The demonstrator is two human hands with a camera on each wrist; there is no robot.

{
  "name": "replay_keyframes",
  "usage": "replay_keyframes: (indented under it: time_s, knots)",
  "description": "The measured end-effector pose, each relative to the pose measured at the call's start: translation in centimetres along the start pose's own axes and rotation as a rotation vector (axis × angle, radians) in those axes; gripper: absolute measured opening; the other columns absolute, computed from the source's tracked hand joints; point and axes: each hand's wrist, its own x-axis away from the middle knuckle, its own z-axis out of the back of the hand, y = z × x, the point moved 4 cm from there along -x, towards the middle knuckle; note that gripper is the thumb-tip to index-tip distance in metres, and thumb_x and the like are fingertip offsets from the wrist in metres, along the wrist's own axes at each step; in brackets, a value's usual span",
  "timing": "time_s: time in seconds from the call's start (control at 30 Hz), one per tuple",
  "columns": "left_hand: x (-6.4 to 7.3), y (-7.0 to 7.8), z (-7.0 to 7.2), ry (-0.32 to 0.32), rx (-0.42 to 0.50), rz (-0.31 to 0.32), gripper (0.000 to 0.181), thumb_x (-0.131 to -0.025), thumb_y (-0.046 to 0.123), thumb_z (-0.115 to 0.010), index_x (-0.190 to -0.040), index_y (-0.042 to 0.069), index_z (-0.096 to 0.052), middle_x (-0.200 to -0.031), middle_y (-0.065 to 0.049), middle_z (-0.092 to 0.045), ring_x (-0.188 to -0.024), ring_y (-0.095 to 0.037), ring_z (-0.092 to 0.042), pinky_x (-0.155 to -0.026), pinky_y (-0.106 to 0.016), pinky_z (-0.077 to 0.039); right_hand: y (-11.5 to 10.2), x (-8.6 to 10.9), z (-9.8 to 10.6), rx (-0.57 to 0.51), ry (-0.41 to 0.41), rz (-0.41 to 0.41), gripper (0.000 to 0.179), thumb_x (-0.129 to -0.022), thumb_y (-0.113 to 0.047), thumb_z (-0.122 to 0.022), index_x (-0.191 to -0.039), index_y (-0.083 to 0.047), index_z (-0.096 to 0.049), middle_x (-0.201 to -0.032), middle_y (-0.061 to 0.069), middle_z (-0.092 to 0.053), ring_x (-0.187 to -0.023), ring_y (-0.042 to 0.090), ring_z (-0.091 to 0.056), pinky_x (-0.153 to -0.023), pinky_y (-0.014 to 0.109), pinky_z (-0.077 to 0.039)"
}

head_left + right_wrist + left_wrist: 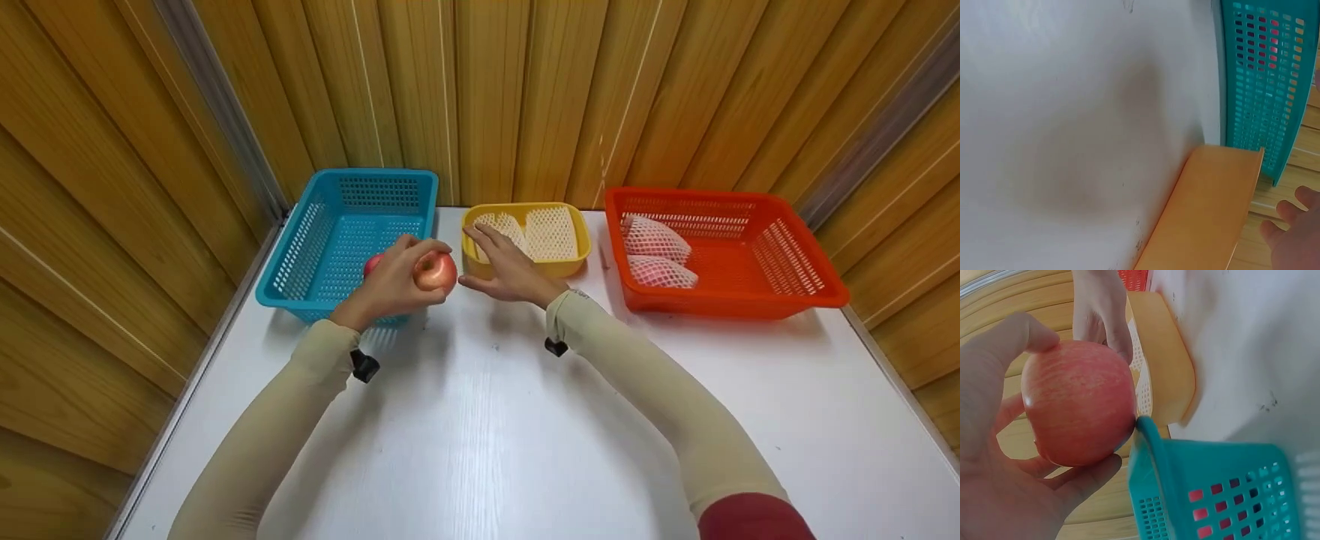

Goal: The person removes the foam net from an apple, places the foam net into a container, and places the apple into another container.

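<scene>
My left hand (397, 281) grips a red apple (1079, 402), thumb on one side and fingers curled round the other. It is raised at the right rim of the blue basket (289, 303), where another red fruit (372, 264) shows partly behind the hand. My right hand (510, 266) is just right of the apple, fingers extended over the left side of the yellow tray (564, 268), holding nothing. White foam nets (551, 232) lie in that tray. In the right wrist view only some fingers of the right hand (1297, 233) show.
To the right stands a red basket (739, 306) with two net-wrapped fruits (660, 271) at its left end. All three containers line the back of the white table (480, 427), against a wooden slatted wall (487, 97). More wall encloses both sides.
</scene>
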Motion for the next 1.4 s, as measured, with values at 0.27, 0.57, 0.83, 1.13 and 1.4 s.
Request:
replay_keyframes:
  time_s: [0.27,0.57,0.83,1.13,1.4]
  knots:
    - [0.0,-0.5,1.6,0.031,0.025,0.016,0.061,-0.078,0.023,-0.087,-0.134,0.020,-0.062,-0.129,-0.014,-0.052,-0.118,-0.030,-0.050,-0.087,-0.044,-0.058,-1.0,0.0,-0.9,-0.067,-0.012,0.024,0.092,-0.094,-0.060,-0.065,-0.165,-0.022,-0.020,-0.170,0.011,-0.016,-0.155,0.031,-0.020,-0.123,0.054,-0.023]
    - [-0.1,-1.3,3.0,0.047,0.008,0.053,0.057,-0.082,0.023,-0.084,-0.135,0.019,-0.061,-0.132,-0.015,-0.049,-0.119,-0.031,-0.049,-0.089,-0.046,-0.057,-2.1,0.1,-2.1,-0.124,-0.038,0.006,0.095,-0.092,-0.066,-0.063,-0.165,-0.027,-0.017,-0.171,0.004,-0.013,-0.156,0.027,-0.017,-0.124,0.052,-0.021]
    - [-0.2,-2.4,4.4,0.022,-0.014,0.118,0.062,-0.081,0.020,-0.084,-0.138,0.019,-0.058,-0.133,-0.016,-0.049,-0.121,-0.032,-0.048,-0.090,-0.049,-0.057,-3.0,0.1,-2.7,-0.145,-0.025,-0.002,0.096,-0.092,-0.066,-0.064,-0.165,-0.026,-0.018,-0.171,0.007,-0.015,-0.156,0.027,-0.017,-0.123,0.052,-0.023]
    - [-0.5,-3.6,6.2,0.014,-0.032,0.198,0.064,-0.079,0.020,-0.084,-0.136,0.020,-0.057,-0.134,-0.015,-0.049,-0.121,-0.032,-0.047,-0.089,-0.050,-0.057,-4.1,0.0,-3.1,-0.192,-0.047,-0.035,0.097,-0.090,-0.070,-0.063,-0.165,-0.037,-0.012,-0.173,-0.001,-0.009,-0.156,0.021,-0.015,-0.121,0.054,-0.027]
    - [-0.8,-4.5,8.1,-0.036,-0.065,0.228,0.063,-0.079,0.017,-0.082,-0.136,0.014,-0.054,-0.131,-0.018,-0.050,-0.120,-0.036,-0.044,-0.088,-0.052,-0.055,-5.1,-0.3,-3.5,-0.205,-0.072,-0.049,0.101,-0.088,-0.071,-0.063,-0.166,-0.031,-0.012,-0.173,-0.004,-0.007,-0.157,0.023,-0.015,-0.121,0.056,-0.027]
